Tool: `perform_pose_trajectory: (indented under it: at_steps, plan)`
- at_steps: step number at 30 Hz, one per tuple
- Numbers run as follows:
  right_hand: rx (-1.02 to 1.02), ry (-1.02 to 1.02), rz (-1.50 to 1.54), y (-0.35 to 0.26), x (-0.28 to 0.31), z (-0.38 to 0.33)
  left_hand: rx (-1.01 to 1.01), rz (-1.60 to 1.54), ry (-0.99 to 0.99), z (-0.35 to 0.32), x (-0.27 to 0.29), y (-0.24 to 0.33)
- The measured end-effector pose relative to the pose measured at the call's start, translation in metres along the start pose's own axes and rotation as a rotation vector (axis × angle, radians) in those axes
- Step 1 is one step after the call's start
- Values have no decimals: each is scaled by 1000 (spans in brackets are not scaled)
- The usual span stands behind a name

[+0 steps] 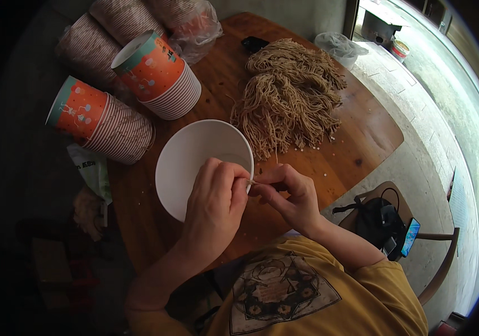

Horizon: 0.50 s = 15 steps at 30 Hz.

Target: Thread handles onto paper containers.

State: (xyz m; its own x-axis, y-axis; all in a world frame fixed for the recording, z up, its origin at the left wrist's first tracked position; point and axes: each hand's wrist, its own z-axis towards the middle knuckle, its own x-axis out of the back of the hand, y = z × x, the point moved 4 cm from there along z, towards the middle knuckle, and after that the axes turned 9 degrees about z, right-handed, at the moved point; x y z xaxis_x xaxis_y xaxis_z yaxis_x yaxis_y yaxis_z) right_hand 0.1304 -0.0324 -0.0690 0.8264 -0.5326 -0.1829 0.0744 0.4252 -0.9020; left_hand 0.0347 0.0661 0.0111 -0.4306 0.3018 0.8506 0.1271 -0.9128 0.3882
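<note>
A large white paper bucket (pixel 175 159) stands on the table in front of me, its open mouth turned up toward me. My left hand (pixel 214 199) reaches over the mouth, thumb and fingers pinched together at the right rim. Just outside that rim, my right hand (pixel 293 196) is closed in a pinch, its fingertips almost meeting the left ones. Between the fingertips shows a small pale bit of cord (pixel 251 182); how it sits on the rim is hard to make out. Beyond lies a heap of tan cords (pixel 290 101), with one strand hanging toward my right hand.
Stacks of orange and teal paper buckets (pixel 161 78) occupy the table's left side, with plastic-wrapped stacks (pixel 122 19) behind. Small white bits (pixel 300 149) lie beside the cords. A clear plastic bag (pixel 340 47) is at the far edge. On the right, a chair (pixel 441 246) holds a black bag (pixel 379 221) and phone (pixel 411 236).
</note>
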Motion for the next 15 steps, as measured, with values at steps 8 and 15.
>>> perform_pose_trajectory:
  at_steps: [8,15]
  plan:
    - [-23,52,100,1,-2,-2,194,-350,-105,0,-3,-10]
    - [-50,54,134,0,-2,-1,381,-606,-184,-1,-9,-15]
